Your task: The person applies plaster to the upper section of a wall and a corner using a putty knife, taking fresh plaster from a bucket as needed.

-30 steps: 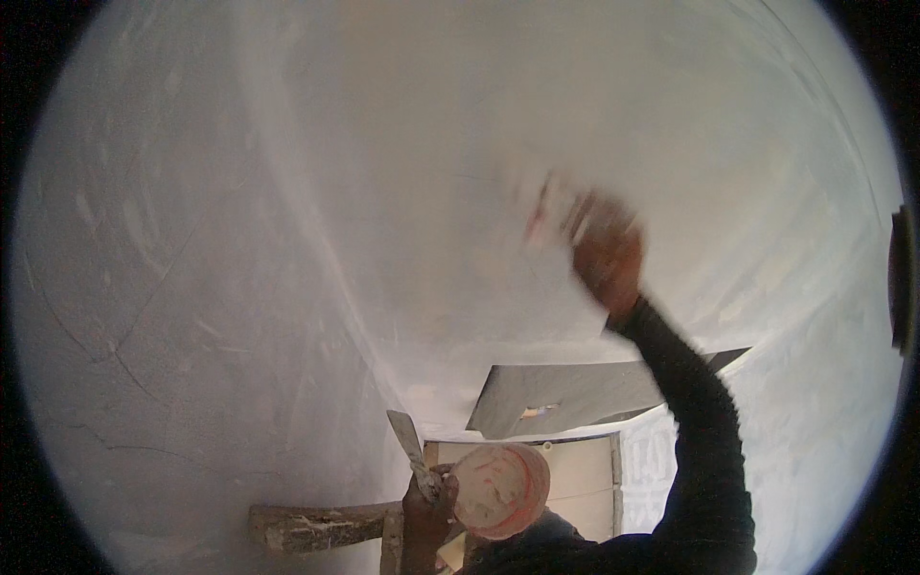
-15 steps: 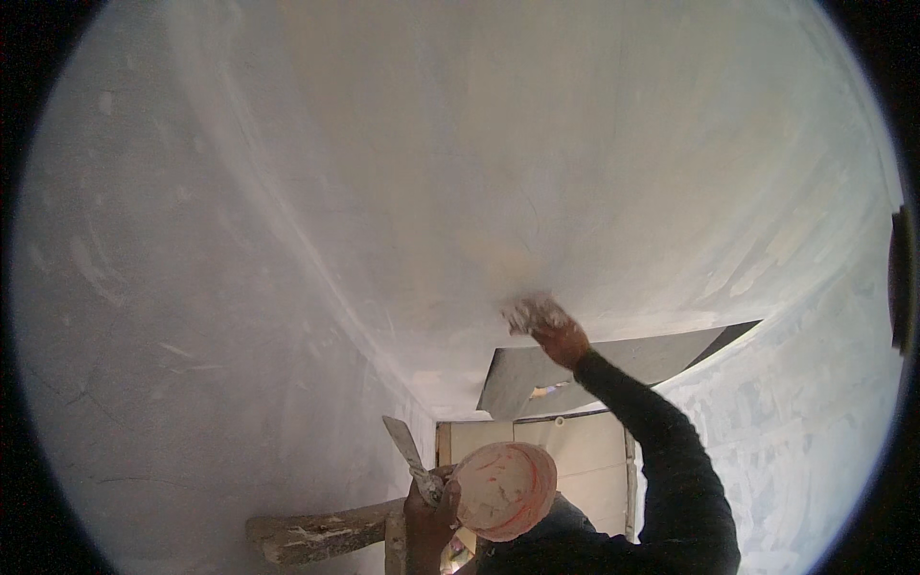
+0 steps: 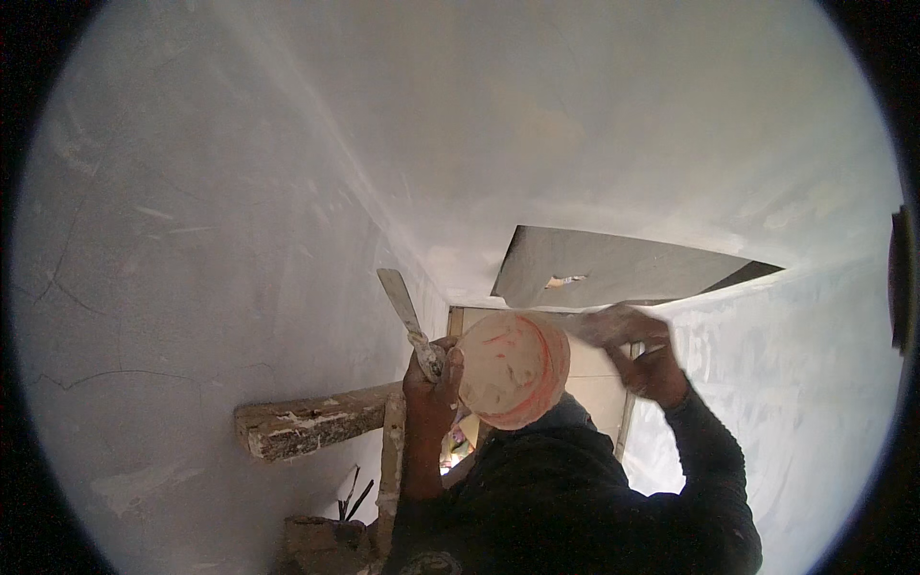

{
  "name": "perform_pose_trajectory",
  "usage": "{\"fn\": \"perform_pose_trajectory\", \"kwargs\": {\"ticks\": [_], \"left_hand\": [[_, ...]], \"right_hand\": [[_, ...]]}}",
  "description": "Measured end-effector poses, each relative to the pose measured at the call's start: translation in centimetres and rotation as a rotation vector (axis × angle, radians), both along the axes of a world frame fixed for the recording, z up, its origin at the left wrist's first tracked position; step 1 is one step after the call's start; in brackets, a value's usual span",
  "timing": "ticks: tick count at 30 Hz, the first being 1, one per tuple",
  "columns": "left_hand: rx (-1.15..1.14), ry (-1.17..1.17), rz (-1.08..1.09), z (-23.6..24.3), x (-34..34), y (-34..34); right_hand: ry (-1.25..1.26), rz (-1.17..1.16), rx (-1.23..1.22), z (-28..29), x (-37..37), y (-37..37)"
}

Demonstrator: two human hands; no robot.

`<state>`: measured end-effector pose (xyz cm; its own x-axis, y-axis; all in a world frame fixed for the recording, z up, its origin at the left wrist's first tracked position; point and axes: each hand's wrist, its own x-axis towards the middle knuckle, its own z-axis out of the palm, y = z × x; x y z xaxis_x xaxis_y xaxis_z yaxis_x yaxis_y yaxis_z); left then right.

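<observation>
The round, pinkish plastic-looking tub (image 3: 556,379) sits against the left hand (image 3: 431,388), on its right side; its streaked mouth faces the camera, showing pale, lumpy paste (image 3: 494,379). The left hand grips both the tub and 1 flat-bladed putty knife (image 3: 401,305), its handle crusted, its long axis slanting up and leftward from the fingers. The right hand (image 3: 652,355), curled near the tub's upper right rim, is blurred; I cannot tell what it grips. Left of both hands juts a rough, splattered wooden beam (image 3: 316,424).
</observation>
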<state>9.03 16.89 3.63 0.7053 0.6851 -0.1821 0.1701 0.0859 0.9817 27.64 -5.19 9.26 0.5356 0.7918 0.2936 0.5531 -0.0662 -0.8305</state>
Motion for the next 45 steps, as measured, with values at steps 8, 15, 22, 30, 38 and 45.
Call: {"fn": "perform_pose_trajectory", "kwargs": {"ticks": [8, 15, 22, 30, 38, 45], "left_hand": [[0.050, 0.037, 0.004, 1.1, 0.5, -0.3], [0.025, 0.100, -0.041, -0.8, -0.3, 0.4], [0.043, 0.129, -0.063, -0.2, -0.3, 0.1], [0.216, 0.093, -0.082, -2.4, -1.1, 0.3], [0.199, 0.037, -0.074, -1.3, -1.3, 0.0], [0.082, 0.049, -0.042, -2.5, -1.5, 0.0]], "right_hand": [[-0.282, 0.143, -0.204, -6.5, -7.0, 3.3], [-0.214, 0.639, -0.395, -4.0, -3.4, 2.4], [0.438, 0.624, -0.482, -1.5, 1.8, 2.8], [0.712, 0.177, 0.088, -3.5, 1.7, -0.7], [-0.482, -0.319, 0.343, 3.8, 11.3, 6.9], [-1.204, -0.512, -0.107, -6.8, 20.7, 11.6]]}}
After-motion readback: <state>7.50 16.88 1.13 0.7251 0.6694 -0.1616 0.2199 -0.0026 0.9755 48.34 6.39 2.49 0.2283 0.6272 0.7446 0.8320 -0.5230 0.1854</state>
